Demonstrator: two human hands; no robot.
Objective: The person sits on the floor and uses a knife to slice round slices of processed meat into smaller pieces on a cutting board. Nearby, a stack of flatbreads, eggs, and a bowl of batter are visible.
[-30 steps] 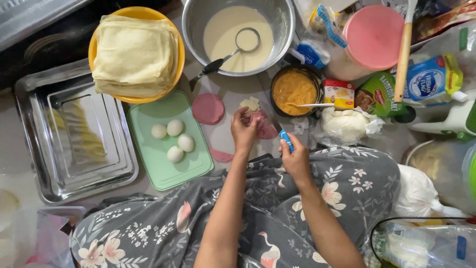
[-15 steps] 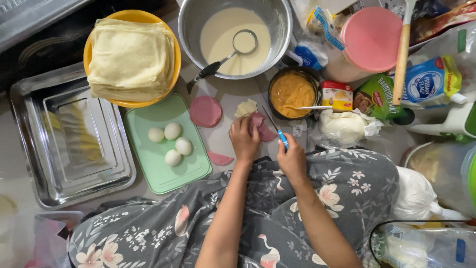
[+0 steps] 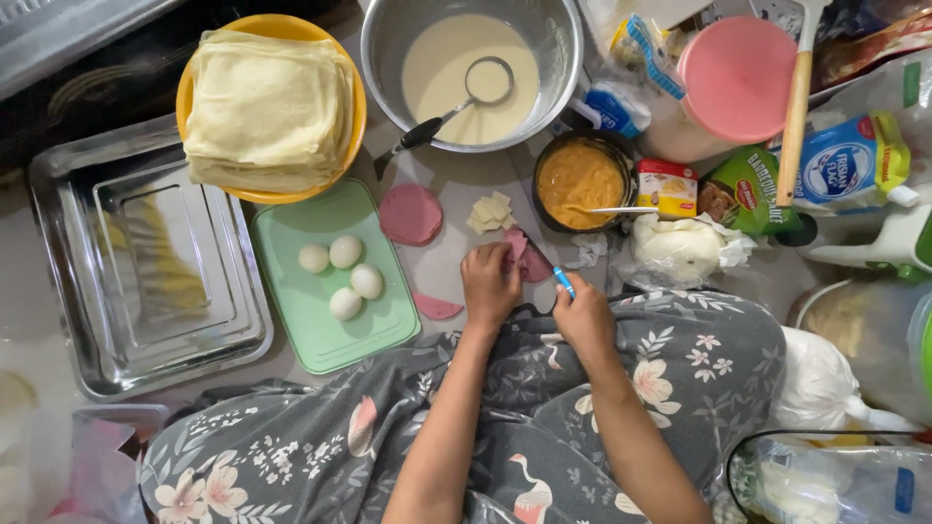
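Far left: shallow rectangular steel tray (image 3: 146, 281) lies bare, an open spot beside the work.
Left of centre: round yellow plate (image 3: 272, 102) stacks thin pale wrappers; pale green rectangular plastic board (image 3: 325, 325) keeps four peeled white eggs (image 3: 340, 277) from rolling off.
Far centre: large steel bowl of cream batter (image 3: 471, 68), ladle resting inside, handle pointing near.
Centre: left hand (image 3: 490, 286) presses flat on pink meat slices (image 3: 529, 260), fingers clenched lightly to pin them for cutting; a whole pink slice and small cheese squares lie just beyond.
Right of centre: right hand (image 3: 582, 315) grips a small blue-handled knife (image 3: 558, 277), blade angled onto the slices.
Right: black bowl of orange sauce (image 3: 580, 180), within reach.
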